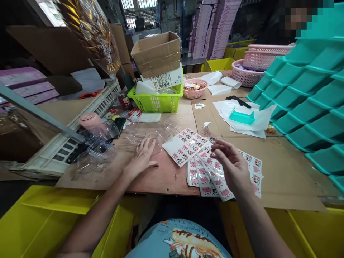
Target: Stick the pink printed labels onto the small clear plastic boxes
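Several sticker sheets [185, 147] lie fanned on the table [166, 175]; above them the right hand [231, 161] pinches a small sticker [212, 140] between thumb and fingers, while the left hand [142, 154] rests on a clear plastic cover [158, 148], fingers stretched out

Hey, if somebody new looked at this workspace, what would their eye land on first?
Probably the tall bank of teal trays towering on the right. Next, the fanned, pink-printed sheets at the center, with the right hand raised over them. Behind, left of center, a bright green basket stands out, with an open cardboard box piled above it.
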The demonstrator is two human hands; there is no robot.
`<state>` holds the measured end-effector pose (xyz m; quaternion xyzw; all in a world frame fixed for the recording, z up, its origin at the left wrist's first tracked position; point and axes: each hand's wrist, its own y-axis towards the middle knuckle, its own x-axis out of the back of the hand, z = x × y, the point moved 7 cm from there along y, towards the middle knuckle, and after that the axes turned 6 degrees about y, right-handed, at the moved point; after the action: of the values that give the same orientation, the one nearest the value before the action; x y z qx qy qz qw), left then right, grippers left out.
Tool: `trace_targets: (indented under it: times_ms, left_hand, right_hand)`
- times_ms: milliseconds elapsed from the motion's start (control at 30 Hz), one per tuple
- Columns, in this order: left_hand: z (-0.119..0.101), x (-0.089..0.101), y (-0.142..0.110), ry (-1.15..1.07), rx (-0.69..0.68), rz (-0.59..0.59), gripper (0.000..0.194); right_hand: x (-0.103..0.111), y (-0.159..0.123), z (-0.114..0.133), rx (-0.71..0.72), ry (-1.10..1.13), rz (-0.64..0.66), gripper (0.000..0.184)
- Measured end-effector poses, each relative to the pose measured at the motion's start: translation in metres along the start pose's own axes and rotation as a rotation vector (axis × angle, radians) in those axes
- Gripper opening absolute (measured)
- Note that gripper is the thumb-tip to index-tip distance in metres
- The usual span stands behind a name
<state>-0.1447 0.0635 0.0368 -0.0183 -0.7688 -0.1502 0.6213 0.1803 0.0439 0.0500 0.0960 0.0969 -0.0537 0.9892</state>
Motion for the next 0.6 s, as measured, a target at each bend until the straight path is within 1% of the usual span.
trace_targets:
  times_ms: [33, 67, 167, 267, 333, 400, 467, 500, 533, 600]
  left_hand:
    - [0.006, -0.003, 0.003, 0.018, 0.019, -0.012, 0.083]
    - [0.009, -0.005, 0.007, 0.03, 0.049, -0.05, 0.081]
    - [0.009, -0.008, 0.021, 0.091, 0.162, -0.174, 0.067]
    - [0.004, -0.015, 0.031, 0.123, 0.222, -0.208, 0.058]
    - [0.0, -0.02, 0.028, 0.027, 0.177, -0.209, 0.054]
    - [-0.003, -0.023, 0.019, -0.193, 0.097, -0.185, 0.059]
    - [-0.006, -0.022, 0.007, -0.556, 0.063, -0.131, 0.066]
    - [-0.01, -0.022, 0.002, -0.779, 0.061, -0.074, 0.068]
    - [-0.018, -0.021, -0.001, -1.01, 0.057, 0.017, 0.069]
    - [-0.044, -0.018, -0.004, -1.426, 0.019, 0.28, 0.071]
  right_hand:
    - [-0.011, -0.003, -0.001, -0.018, 0.008, 0.048, 0.038]
    - [-0.022, -0.005, -0.002, -0.035, 0.016, 0.09, 0.041]
    - [-0.048, -0.011, -0.004, -0.075, 0.049, 0.17, 0.042]
    - [-0.057, -0.014, -0.005, -0.088, 0.076, 0.212, 0.043]
    - [-0.053, -0.015, -0.004, -0.087, 0.073, 0.222, 0.044]
    - [-0.045, -0.015, -0.002, -0.083, 0.056, 0.206, 0.046]
    - [-0.039, -0.014, -0.001, -0.079, 0.048, 0.184, 0.047]
    - [-0.04, -0.013, 0.0, -0.078, 0.056, 0.187, 0.049]
    - [-0.043, -0.012, 0.001, -0.082, 0.073, 0.21, 0.054]
    - [-0.059, -0.011, 0.0, -0.115, 0.131, 0.321, 0.072]
